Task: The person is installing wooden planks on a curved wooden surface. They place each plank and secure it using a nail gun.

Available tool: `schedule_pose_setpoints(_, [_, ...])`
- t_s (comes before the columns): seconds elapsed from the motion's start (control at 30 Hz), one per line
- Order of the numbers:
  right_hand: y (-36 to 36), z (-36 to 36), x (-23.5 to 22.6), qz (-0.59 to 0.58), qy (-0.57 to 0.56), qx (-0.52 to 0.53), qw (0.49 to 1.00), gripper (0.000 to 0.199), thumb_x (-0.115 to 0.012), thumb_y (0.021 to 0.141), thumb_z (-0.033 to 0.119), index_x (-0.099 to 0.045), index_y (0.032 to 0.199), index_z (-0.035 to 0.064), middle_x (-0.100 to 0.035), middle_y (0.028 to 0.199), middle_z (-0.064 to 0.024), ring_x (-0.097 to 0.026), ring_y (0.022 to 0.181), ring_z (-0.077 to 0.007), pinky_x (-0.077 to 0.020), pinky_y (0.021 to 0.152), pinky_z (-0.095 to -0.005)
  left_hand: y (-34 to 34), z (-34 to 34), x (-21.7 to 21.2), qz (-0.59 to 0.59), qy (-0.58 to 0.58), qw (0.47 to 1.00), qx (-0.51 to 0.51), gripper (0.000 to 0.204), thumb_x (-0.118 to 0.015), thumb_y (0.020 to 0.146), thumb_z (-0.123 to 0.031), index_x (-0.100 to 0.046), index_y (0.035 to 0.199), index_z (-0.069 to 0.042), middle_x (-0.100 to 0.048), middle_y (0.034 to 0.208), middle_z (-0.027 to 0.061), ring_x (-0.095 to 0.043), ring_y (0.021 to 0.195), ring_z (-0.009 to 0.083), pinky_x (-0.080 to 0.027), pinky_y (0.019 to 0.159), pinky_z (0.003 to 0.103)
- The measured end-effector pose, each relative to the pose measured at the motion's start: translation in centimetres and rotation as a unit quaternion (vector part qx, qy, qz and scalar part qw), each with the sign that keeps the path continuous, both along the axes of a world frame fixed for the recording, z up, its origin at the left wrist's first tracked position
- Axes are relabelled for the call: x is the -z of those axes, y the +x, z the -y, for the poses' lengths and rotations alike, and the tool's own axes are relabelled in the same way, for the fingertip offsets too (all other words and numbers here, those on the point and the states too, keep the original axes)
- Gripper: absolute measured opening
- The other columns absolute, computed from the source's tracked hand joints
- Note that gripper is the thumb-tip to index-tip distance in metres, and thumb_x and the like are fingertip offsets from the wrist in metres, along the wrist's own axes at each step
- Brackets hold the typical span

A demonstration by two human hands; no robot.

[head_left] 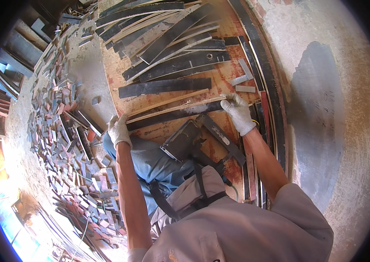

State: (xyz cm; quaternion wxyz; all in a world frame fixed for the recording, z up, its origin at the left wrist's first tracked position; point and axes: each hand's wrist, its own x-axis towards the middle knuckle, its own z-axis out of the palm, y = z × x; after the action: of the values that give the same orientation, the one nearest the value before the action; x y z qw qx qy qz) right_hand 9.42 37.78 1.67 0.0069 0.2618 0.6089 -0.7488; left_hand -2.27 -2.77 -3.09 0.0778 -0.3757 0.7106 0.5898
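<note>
A long plywood strip (174, 117) with a black face and pale edge stretches level between my two gloved hands. My left hand (119, 130) grips its left end, fingers wrapped round it. At the other end, my right hand (239, 114) is closed on the strip, thumb and fingers on its edge. A thin bare wood strip (171, 101) lies just beyond it on the reddish-brown board (111, 85). Between my arms rests a black power tool (185, 139) that looks like a nail gun, its long narrow part pointing to the right.
Several black-faced strips (176, 65) are heaped on the board's far part. Short grey pieces (239, 80) lie at the right, beside long strips standing along the board's edge (276, 109). Small offcuts (69, 144) cover the floor to the left. The concrete (355, 131) has a dark patch.
</note>
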Motion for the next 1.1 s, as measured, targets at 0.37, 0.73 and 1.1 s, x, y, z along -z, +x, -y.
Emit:
schedule_pose_setpoints(0.37, [-1.6,1.1,0.5,0.076,-0.001,0.063,0.995,0.025,-0.067,0.1,0.017,-0.065,0.119,0.0006,-0.069,0.104,-0.0052,-0.068,0.086,-0.0141,-0.0604,0.065,-0.029,-0.1,2.1,1.7,-0.066,0.031,0.997,-0.016,0.032,-0.075,0.09,-0.021,-0.073,0.112,0.002,-0.073,0.099,0.0079,-0.066,0.084,0.0185,-0.051,0.077,0.034])
schedule_pose_setpoints(0.73, [-4.1,4.2,3.4,0.046,0.013,0.135,0.99,0.025,-0.069,0.099,0.016,-0.071,0.12,0.0038,-0.072,0.105,-0.0027,-0.068,0.085,-0.009,-0.061,0.06,-0.0246,0.2,2.7,0.7,-0.023,0.088,0.993,-0.08,0.022,-0.072,0.094,-0.013,-0.074,0.111,0.001,-0.072,0.103,0.0105,-0.07,0.093,0.0226,-0.063,0.078,0.034])
schedule_pose_setpoints(1.1, [-5.0,5.2,4.6,0.057,0.218,0.125,0.966,0.027,-0.075,0.094,0.017,-0.073,0.114,-0.0012,-0.073,0.097,-0.0043,-0.065,0.076,-0.0076,-0.0548,0.06,-0.0246,2.1,2.8,-0.4,-0.076,0.107,0.989,-0.067,0.024,-0.072,0.094,-0.011,-0.073,0.114,0.002,-0.072,0.107,0.0128,-0.071,0.093,0.0226,-0.062,0.073,0.034])
